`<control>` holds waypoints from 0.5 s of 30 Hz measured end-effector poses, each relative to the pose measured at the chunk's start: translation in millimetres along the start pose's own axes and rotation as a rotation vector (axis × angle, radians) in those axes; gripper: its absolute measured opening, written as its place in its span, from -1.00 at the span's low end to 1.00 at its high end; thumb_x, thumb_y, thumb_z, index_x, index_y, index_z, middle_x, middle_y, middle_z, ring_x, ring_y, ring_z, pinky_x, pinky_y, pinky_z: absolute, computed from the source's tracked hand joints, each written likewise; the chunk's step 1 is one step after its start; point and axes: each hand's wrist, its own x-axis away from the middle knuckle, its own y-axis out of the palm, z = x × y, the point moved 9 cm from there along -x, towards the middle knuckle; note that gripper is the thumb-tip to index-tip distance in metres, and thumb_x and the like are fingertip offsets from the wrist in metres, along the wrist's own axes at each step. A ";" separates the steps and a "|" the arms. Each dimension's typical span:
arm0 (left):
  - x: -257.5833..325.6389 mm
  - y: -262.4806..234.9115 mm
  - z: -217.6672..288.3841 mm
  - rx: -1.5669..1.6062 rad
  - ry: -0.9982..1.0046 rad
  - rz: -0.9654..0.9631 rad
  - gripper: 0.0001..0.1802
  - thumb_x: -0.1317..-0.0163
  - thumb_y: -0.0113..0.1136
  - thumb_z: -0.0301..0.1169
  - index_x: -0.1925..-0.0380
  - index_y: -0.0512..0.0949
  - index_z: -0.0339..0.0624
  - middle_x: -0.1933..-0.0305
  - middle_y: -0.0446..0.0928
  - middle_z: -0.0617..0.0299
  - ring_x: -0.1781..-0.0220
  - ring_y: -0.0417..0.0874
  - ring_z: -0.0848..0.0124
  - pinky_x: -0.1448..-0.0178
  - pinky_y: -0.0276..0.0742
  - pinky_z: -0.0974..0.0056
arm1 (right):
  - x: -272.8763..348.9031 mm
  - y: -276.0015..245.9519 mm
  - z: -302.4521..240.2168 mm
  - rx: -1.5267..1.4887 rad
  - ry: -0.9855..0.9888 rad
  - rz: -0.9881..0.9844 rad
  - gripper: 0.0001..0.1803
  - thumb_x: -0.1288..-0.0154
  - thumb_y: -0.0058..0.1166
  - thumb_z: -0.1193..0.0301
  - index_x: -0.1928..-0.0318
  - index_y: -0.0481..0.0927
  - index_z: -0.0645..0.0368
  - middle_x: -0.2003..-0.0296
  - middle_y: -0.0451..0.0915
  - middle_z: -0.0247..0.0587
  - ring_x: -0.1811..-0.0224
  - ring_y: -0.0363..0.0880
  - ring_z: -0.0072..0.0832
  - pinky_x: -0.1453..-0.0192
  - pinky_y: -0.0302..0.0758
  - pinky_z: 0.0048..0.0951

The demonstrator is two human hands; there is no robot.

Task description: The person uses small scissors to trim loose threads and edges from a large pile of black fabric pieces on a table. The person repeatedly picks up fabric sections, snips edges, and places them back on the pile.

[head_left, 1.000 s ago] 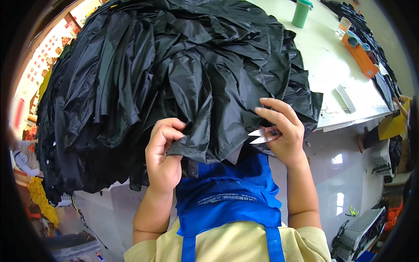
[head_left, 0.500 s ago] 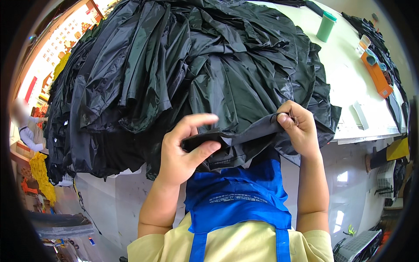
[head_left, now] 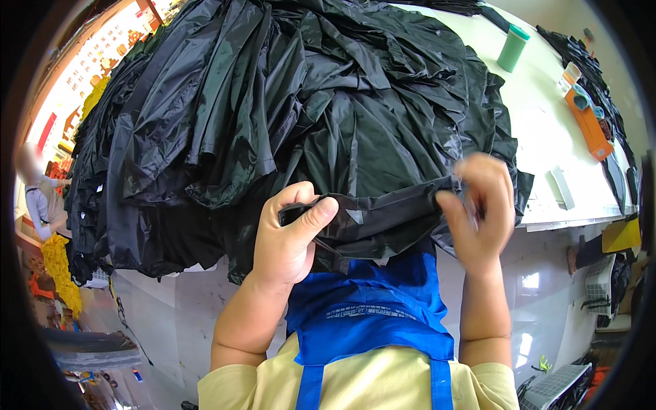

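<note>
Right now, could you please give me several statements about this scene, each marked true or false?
1. The left hand holds the folded black fabric edge. True.
2. The green lidded tumbler stands left of the large black fabric pile. False: it stands to the right of it.
3. The person wears a blue bib apron over a pale yellow shirt. True.
4. The long box on the white table is blue. False: it is orange.
5. The right hand wears a glove. False: it is bare.
</note>
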 end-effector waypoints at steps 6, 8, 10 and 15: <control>1.4 6.4 -1.6 -0.066 -0.020 -0.010 -0.58 -0.17 0.21 -0.60 0.69 0.18 -0.07 0.57 0.13 0.50 0.50 0.12 0.70 0.43 0.04 0.46 | 18.6 41.6 -35.9 -0.040 -0.338 -0.156 -0.69 0.20 0.23 0.59 0.30 0.61 0.21 0.42 0.52 -0.24 0.47 0.54 -0.35 0.44 0.47 -0.42; 1.6 5.7 -0.7 -0.064 -0.011 -0.014 -0.56 -0.17 0.20 -0.60 0.69 0.15 -0.07 0.58 0.11 0.50 0.51 0.10 0.70 0.43 0.02 0.46 | 16.3 44.0 -39.2 -0.043 -0.320 -0.156 -0.74 0.18 0.21 0.59 0.34 0.59 0.20 0.42 0.52 -0.24 0.47 0.54 -0.35 0.45 0.46 -0.41; 1.2 6.6 0.2 -0.071 0.006 0.014 -0.55 -0.17 0.20 -0.60 0.68 0.13 -0.06 0.58 0.08 0.50 0.51 0.08 0.69 0.43 0.01 0.46 | 15.8 45.4 -45.3 -0.069 -0.274 -0.170 -0.79 0.18 0.18 0.58 0.40 0.55 0.18 0.45 0.50 -0.24 0.48 0.53 -0.35 0.45 0.46 -0.41; 2.1 0.8 -5.1 -0.025 -0.048 0.037 -0.58 -0.19 0.19 -0.58 0.68 0.16 -0.05 0.58 0.13 0.51 0.50 0.12 0.70 0.42 0.06 0.47 | 32.8 62.5 -60.1 -0.202 -0.391 -0.418 -0.71 0.16 0.28 0.49 0.32 0.55 0.16 0.38 0.50 -0.26 0.43 0.54 -0.36 0.39 0.47 -0.43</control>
